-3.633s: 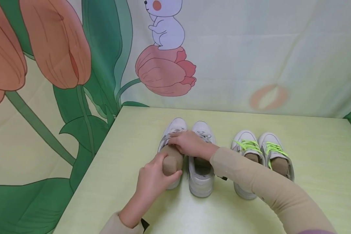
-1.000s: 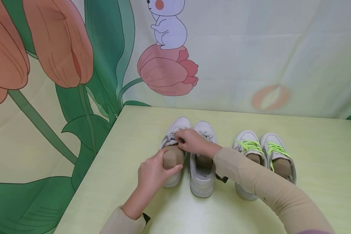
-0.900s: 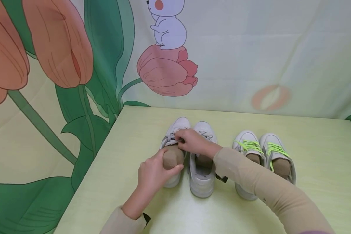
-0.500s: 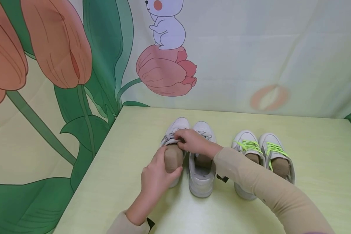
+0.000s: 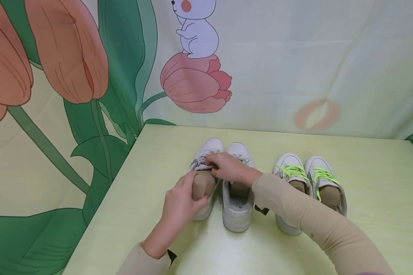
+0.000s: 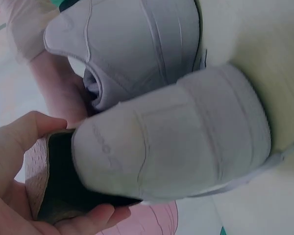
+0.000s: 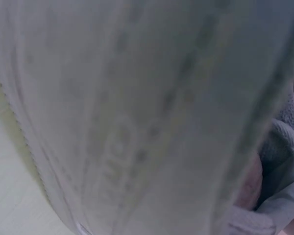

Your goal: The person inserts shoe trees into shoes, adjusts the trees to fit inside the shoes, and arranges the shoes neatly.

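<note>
In the head view, my left hand grips a brown moulded shoe insert that sits partly inside the leftmost white sneaker. The left wrist view shows the insert's hollow underside, between thumb and fingers, against the sneaker's heel. My right hand pinches the tongue and lace area of that same sneaker; its fingertips are partly hidden. Beside it stands the second grey-laced sneaker, with a brown insert in it, beneath my right wrist. A blurred sneaker side fills most of the right wrist view.
To the right are two white sneakers with green laces, one partly under my right sleeve and one beside it. Both hold brown inserts. Everything stands on a pale yellow-green table, with a printed cloth behind.
Since the earliest frame, the insert has gone further into the sneaker, and my right fingers have gathered at the tongue. In the last half second my left hand has shifted slightly left and the insert has tilted.
</note>
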The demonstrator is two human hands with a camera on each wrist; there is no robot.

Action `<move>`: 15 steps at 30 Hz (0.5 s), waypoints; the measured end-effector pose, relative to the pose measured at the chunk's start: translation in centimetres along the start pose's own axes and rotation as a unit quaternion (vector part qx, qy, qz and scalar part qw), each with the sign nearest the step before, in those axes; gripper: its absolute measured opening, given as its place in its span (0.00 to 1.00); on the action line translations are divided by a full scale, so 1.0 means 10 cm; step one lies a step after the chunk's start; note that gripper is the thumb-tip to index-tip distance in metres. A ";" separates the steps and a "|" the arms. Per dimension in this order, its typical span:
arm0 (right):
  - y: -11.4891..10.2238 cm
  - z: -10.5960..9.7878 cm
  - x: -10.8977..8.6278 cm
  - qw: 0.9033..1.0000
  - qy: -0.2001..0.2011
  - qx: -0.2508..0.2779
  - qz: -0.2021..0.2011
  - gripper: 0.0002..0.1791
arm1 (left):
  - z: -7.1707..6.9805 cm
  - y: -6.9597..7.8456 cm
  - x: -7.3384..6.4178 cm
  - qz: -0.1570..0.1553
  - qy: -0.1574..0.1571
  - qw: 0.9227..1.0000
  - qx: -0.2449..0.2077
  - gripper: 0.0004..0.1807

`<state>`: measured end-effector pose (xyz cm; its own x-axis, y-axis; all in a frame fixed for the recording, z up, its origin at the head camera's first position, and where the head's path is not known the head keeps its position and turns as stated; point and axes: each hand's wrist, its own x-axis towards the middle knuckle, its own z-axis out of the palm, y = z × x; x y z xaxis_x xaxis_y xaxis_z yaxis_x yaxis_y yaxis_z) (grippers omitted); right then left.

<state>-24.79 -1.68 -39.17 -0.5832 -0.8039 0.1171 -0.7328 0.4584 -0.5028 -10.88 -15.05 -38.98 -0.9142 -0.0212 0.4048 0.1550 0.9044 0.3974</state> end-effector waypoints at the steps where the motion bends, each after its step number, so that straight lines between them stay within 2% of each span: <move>1: 0.00 0.00 0.00 1.000 0.000 0.000 -0.001 0.07 | -0.01 -0.01 0.01 0.002 -0.006 1.000 0.000 0.33; 6: 0.02 0.02 0.00 1.000 0.001 -0.006 -0.004 0.07 | -0.06 -0.06 0.05 0.009 -0.033 0.999 0.002 0.34; 12: 0.02 0.02 0.00 1.000 0.005 -0.010 -0.008 0.07 | -0.09 -0.13 0.09 0.036 -0.040 0.999 -0.003 0.32; 15: 0.02 0.02 0.00 1.000 0.004 -0.009 -0.008 0.07 | -0.09 -0.15 0.10 0.037 -0.045 0.998 -0.002 0.31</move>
<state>-24.85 -1.65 -39.43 -0.5751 -0.8074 0.1322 -0.7480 0.4534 -0.4848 -11.70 -16.82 -38.48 -0.9304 0.0843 0.3567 0.2246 0.9002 0.3730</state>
